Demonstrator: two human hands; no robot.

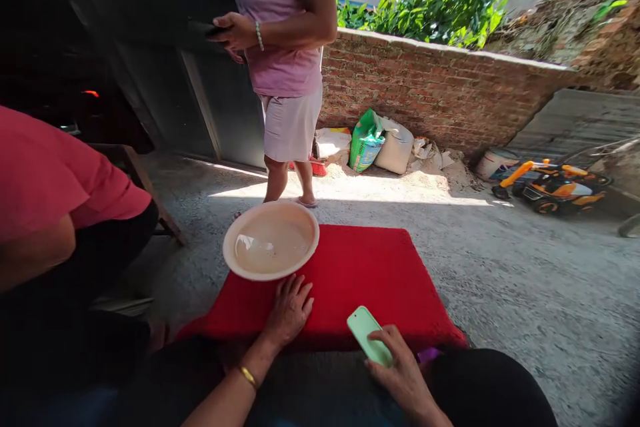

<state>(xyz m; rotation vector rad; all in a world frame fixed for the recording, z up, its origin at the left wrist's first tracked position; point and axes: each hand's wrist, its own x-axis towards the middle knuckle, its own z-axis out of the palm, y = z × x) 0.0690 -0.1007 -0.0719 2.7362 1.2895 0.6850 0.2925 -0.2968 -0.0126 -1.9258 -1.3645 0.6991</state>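
My left hand [291, 310] rests on the red cloth [365, 267] of the low table, fingers stretched out and spread, just below the rim of the basin. That basin [245, 275] is pale pink, round and wide, with reflections on what looks like water inside. In my right hand [400, 367] is a pale green flat oblong object [363, 327] with rounded corners and a small hole at its far end. Its underside is hidden, so its kind is unclear. The thumb and fingers close around its near part, over the table's front edge.
A person in a pink shirt [275, 53] stands beyond the table, holding a dark object. Another person in a red top [75, 173] sits at left. Sacks [395, 147] lean by the brick wall [410, 87]. An orange toy vehicle [560, 187] stands on the concrete at right.
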